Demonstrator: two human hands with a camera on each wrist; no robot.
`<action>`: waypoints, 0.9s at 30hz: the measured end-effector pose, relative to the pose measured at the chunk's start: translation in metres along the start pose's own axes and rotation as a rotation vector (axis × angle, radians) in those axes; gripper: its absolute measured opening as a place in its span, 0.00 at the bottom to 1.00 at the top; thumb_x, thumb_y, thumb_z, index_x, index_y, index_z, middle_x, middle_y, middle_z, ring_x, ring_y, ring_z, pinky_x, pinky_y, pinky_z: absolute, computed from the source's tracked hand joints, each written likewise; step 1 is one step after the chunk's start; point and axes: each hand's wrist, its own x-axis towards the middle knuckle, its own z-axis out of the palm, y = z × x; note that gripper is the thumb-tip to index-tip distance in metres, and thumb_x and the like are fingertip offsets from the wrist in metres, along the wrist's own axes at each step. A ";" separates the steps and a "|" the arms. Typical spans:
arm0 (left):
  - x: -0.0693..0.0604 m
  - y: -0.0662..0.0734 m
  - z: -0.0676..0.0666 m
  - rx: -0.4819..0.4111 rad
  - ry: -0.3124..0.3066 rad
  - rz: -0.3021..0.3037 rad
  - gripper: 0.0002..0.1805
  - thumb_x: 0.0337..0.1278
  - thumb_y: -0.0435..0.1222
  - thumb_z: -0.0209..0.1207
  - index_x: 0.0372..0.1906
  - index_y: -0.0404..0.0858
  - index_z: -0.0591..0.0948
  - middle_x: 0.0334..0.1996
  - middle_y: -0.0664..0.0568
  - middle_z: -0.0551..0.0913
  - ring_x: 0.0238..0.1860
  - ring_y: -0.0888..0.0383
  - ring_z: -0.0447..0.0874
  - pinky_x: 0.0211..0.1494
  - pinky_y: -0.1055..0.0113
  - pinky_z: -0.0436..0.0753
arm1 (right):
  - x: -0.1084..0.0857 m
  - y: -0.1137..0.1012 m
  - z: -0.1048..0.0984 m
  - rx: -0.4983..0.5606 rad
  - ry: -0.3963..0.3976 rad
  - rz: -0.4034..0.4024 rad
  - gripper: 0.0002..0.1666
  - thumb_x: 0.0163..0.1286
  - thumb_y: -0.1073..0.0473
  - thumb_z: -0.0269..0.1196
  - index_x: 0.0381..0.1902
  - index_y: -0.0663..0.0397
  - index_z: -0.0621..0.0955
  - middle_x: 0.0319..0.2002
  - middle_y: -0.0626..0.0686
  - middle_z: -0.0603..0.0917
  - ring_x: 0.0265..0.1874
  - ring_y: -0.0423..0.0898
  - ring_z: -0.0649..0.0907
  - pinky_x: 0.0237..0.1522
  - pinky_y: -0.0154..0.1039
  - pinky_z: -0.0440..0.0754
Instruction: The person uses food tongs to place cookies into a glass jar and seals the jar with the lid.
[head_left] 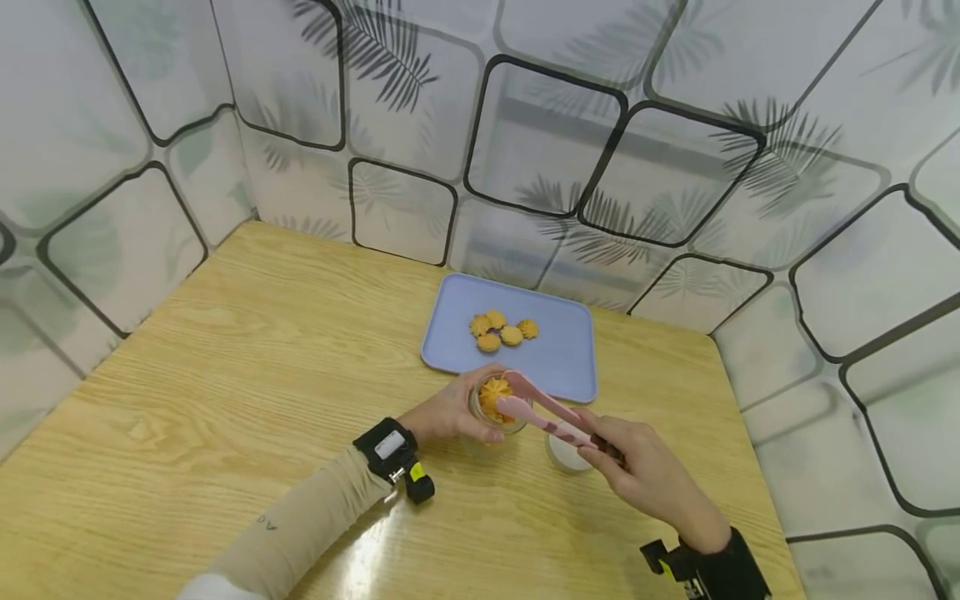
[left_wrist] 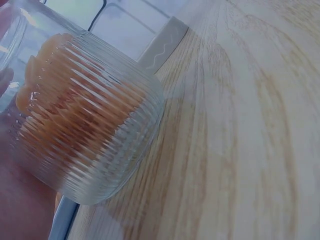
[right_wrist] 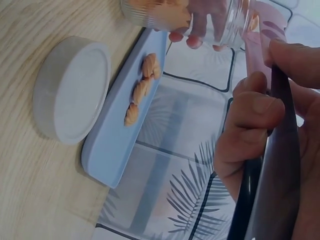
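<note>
A person's left hand [head_left: 459, 410] curled around a clear ribbed glass jar [left_wrist: 125, 165], its grip firmly on the side, above a wood-grain counter [head_left: 300, 333]. Golden cookies [head_left: 495, 398] sat inside the jar. The right hand [head_left: 648, 467] had its grip closed around the dark handles of pink-ended tongs [head_left: 555, 429], whose tips were at the jar's mouth; whether they pinched a cookie could not be told. A white round lid [right_wrist: 85, 95] lay near the jar. Just beyond, a blue tray [head_left: 558, 367] carried five cookies.
</note>
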 end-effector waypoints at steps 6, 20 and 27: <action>0.002 -0.002 -0.001 0.005 -0.011 0.037 0.45 0.45 0.38 0.78 0.71 0.42 0.70 0.61 0.49 0.78 0.61 0.56 0.76 0.67 0.64 0.75 | 0.002 -0.002 -0.005 0.008 -0.028 0.024 0.27 0.67 0.70 0.66 0.65 0.63 0.79 0.24 0.36 0.72 0.18 0.27 0.65 0.20 0.25 0.67; 0.003 -0.003 -0.003 0.004 -0.013 0.105 0.41 0.44 0.33 0.76 0.67 0.35 0.72 0.60 0.35 0.78 0.63 0.46 0.76 0.71 0.56 0.73 | 0.050 0.026 0.004 -0.121 0.003 0.200 0.30 0.73 0.61 0.65 0.70 0.64 0.74 0.27 0.46 0.81 0.17 0.34 0.68 0.20 0.32 0.67; 0.004 -0.003 -0.002 -0.005 -0.028 0.099 0.45 0.44 0.41 0.78 0.68 0.33 0.70 0.60 0.42 0.79 0.63 0.50 0.76 0.71 0.59 0.73 | 0.096 0.056 0.032 -0.385 -0.083 0.273 0.32 0.72 0.52 0.65 0.70 0.59 0.75 0.28 0.50 0.81 0.23 0.42 0.75 0.25 0.40 0.73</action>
